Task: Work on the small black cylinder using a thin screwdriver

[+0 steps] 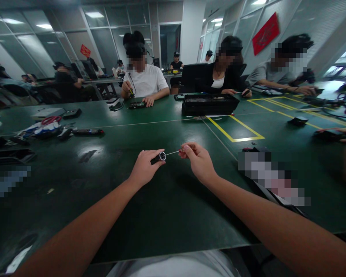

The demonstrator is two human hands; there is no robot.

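Note:
My left hand [144, 165] is closed around a short black cylinder [162, 156] with a silver ring at its end, which points toward me. It looks like a small flashlight, though most of it is hidden in the palm. In my right hand [200, 161], thumb and fingers pinch a thin metal rod [172, 153]. The rod's tip reaches left to the cylinder's ringed end; whether it touches is hard to tell. Its rear part is covered by my fingers. Both hands are just above the green tabletop [161, 215].
A long black bin [210, 104] stands across the table, near a yellow tape outline [248, 139]. To the left lie a black tube [88, 132] and a pile of cables [43, 129]. A dark case [259, 181], partly blurred, lies by my right forearm. Several people sit opposite.

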